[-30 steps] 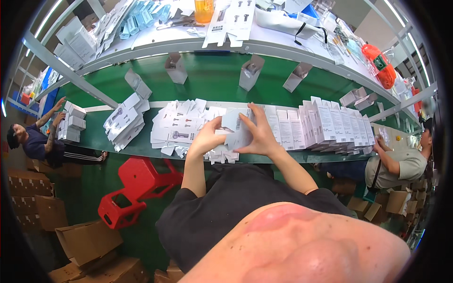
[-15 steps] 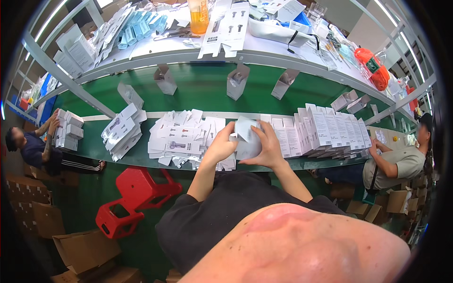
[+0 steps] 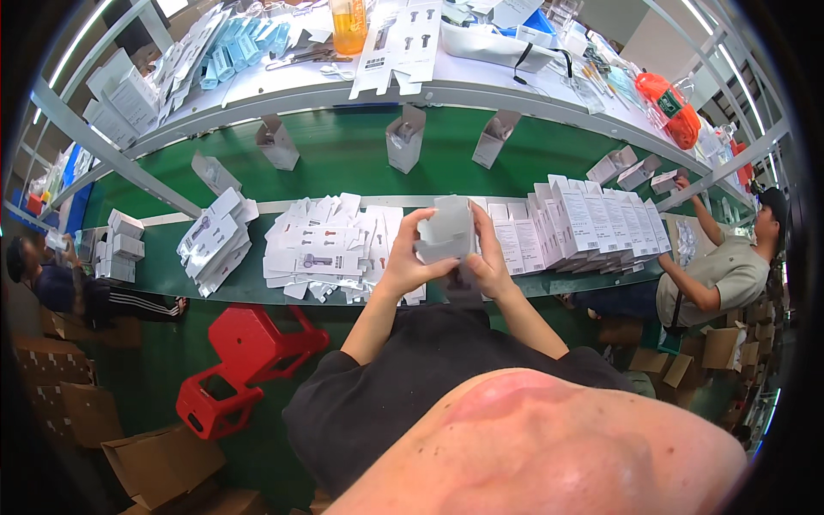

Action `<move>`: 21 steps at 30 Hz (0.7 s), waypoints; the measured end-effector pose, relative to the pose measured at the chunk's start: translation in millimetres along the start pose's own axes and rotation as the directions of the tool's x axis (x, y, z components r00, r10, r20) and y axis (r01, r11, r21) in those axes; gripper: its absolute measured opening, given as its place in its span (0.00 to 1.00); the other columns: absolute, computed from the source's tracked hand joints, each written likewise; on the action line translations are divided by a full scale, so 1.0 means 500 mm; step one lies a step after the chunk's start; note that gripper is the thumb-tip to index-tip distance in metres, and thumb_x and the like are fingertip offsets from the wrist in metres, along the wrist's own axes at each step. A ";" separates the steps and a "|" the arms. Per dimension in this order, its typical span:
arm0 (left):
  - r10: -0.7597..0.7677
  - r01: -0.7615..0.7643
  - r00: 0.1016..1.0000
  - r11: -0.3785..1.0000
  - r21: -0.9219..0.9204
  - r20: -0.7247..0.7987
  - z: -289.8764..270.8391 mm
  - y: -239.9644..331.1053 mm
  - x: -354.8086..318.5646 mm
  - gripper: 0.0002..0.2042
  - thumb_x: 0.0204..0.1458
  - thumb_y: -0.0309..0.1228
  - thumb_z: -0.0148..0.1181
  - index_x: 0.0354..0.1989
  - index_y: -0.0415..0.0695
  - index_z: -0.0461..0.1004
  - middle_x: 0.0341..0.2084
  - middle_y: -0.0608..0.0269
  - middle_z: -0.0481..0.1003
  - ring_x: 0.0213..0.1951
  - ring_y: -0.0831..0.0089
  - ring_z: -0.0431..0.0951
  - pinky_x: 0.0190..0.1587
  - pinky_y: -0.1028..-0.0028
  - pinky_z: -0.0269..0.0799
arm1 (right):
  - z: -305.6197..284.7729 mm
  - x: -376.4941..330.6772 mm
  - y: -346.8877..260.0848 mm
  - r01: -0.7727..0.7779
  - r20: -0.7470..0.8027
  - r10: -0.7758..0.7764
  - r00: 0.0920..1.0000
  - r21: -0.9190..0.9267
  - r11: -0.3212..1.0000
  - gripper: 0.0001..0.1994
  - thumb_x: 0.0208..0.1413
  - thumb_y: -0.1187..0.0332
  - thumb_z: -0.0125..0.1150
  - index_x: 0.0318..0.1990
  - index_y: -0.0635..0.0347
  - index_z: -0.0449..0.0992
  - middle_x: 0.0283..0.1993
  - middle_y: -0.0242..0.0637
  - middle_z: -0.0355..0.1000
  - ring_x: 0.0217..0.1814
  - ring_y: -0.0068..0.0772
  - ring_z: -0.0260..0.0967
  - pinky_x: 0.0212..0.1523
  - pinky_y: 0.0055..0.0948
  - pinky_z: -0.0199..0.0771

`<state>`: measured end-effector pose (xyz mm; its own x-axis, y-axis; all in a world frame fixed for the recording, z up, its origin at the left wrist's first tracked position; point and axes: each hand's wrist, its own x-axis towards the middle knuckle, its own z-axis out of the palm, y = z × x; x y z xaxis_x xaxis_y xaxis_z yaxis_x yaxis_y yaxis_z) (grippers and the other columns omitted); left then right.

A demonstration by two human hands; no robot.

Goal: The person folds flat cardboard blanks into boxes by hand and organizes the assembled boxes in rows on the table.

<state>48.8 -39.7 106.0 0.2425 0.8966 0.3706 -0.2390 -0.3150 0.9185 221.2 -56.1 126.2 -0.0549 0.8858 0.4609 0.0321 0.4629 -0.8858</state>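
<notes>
A small white carton is held between both my hands at the near edge of the bench. My left hand closes on its left side with the thumb along the near face. On the other side my right hand grips it, thumb low on the near face. The carton's end flaps appear to stand up at the top, and its lower part is blurred. Left of my hands lies a pile of flat printed cartons. Right of them, several white cartons stand in rows.
Open cartons stand on the green belt beyond the bench. A shelf with tools and a bottle runs above it. Another flat stack lies at left. Co-workers work at both ends. A red stool stands behind on the left.
The carton in my hands has been turned and its flaps now face upward. Cartons on the belt have shifted left. The co-worker on the right has reached an arm toward the belt.
</notes>
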 end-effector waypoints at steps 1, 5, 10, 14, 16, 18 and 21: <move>-0.002 0.002 1.000 1.000 0.001 -0.003 0.002 -0.003 -0.001 0.38 0.45 0.36 0.71 0.65 0.49 0.60 0.60 0.52 0.68 0.59 0.55 0.69 0.61 0.61 0.66 | 0.003 0.005 -0.004 -0.002 0.003 0.002 1.000 0.002 1.000 0.29 0.54 0.61 0.63 0.61 0.65 0.67 0.61 0.44 0.66 0.59 0.41 0.67 0.62 0.35 0.64; 0.468 -0.470 0.880 0.839 0.274 0.075 0.017 -0.042 0.004 0.30 0.51 0.28 0.60 0.65 0.46 0.59 0.60 0.54 0.64 0.58 0.61 0.67 0.63 0.64 0.60 | 0.010 0.007 -0.015 -0.449 0.018 0.454 0.891 0.185 0.874 0.22 0.61 0.65 0.51 0.60 0.66 0.67 0.62 0.45 0.64 0.59 0.40 0.65 0.60 0.36 0.63; -0.226 0.201 0.973 0.917 -0.345 -0.033 0.031 -0.054 0.004 0.25 0.57 0.30 0.52 0.64 0.45 0.60 0.59 0.54 0.65 0.60 0.63 0.64 0.65 0.65 0.57 | 0.043 -0.004 0.013 -0.152 -0.101 0.137 0.985 -0.162 0.975 0.20 0.59 0.71 0.50 0.60 0.64 0.68 0.60 0.45 0.66 0.58 0.39 0.64 0.60 0.35 0.62; -0.263 0.246 0.965 0.928 -0.280 -0.025 0.036 -0.041 0.008 0.22 0.60 0.31 0.47 0.63 0.44 0.61 0.61 0.52 0.64 0.63 0.61 0.62 0.67 0.63 0.54 | 0.063 -0.007 -0.012 -0.247 -0.126 0.228 0.965 -0.167 0.954 0.21 0.61 0.68 0.47 0.60 0.64 0.68 0.58 0.43 0.68 0.60 0.38 0.63 0.63 0.31 0.57; -0.275 0.262 0.961 0.929 -0.261 -0.017 0.039 -0.041 0.006 0.21 0.61 0.31 0.45 0.63 0.44 0.62 0.62 0.52 0.64 0.64 0.60 0.61 0.67 0.62 0.53 | 0.063 -0.011 -0.013 -0.280 -0.139 0.258 0.956 -0.172 0.945 0.21 0.61 0.67 0.46 0.60 0.64 0.69 0.57 0.43 0.69 0.61 0.37 0.62 0.64 0.30 0.56; -0.205 0.190 0.979 0.939 -0.286 -0.020 0.042 -0.045 0.003 0.20 0.61 0.31 0.44 0.62 0.44 0.63 0.63 0.51 0.63 0.65 0.59 0.59 0.68 0.61 0.51 | 0.055 -0.017 0.003 -0.347 -0.159 0.328 0.931 -0.110 0.931 0.21 0.61 0.67 0.45 0.60 0.64 0.69 0.57 0.43 0.70 0.60 0.37 0.63 0.64 0.29 0.55; -0.141 0.127 0.990 0.941 -0.314 -0.024 0.043 -0.057 -0.004 0.19 0.61 0.31 0.44 0.61 0.44 0.65 0.63 0.51 0.62 0.66 0.58 0.58 0.69 0.61 0.49 | 0.043 -0.020 0.015 -0.418 -0.177 0.405 0.897 -0.045 0.907 0.21 0.61 0.67 0.44 0.59 0.65 0.69 0.56 0.42 0.71 0.59 0.37 0.64 0.64 0.29 0.55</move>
<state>75.4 -39.3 82.3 0.2510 0.9393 0.2338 -0.4893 -0.0853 0.8680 200.7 -62.2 113.8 0.1405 0.9880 0.0647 0.0969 0.0513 -0.9940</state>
